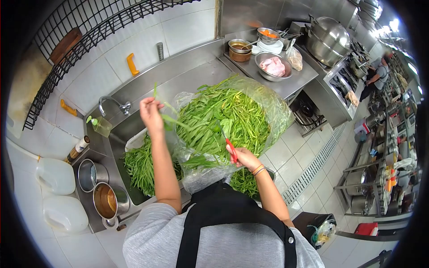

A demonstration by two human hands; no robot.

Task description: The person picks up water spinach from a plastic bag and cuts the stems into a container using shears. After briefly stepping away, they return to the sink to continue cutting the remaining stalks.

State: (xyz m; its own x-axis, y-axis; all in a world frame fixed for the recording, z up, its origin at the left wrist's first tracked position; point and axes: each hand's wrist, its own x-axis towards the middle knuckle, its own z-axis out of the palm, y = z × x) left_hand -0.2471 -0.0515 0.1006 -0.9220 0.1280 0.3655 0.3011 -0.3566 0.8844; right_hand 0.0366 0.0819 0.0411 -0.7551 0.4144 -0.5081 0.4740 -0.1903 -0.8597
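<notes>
My left hand [152,115] is raised at the left edge of a big clear plastic bag [279,102], fingers pinched round a green leafy stem [172,120] that trails towards the bag. Inside the bag lies a large heap of long leafy greens [223,111]. Over the heap's near right side, my right hand [247,160] grips a slim red-handled knife [230,149], its narrow blade pointing away from me. More greens [140,167] fill the sink on the left. Another pile of cut greens [245,182] sits below my right hand, partly hidden by my apron.
A tap [114,105] and soap bottle [102,126] stand behind the sink. Metal pots [107,201] and white jugs [65,214] are at left. A steel bowl of raw meat [273,67] sits back right. A bin [317,228] is at lower right; a person [380,76] stands farther off.
</notes>
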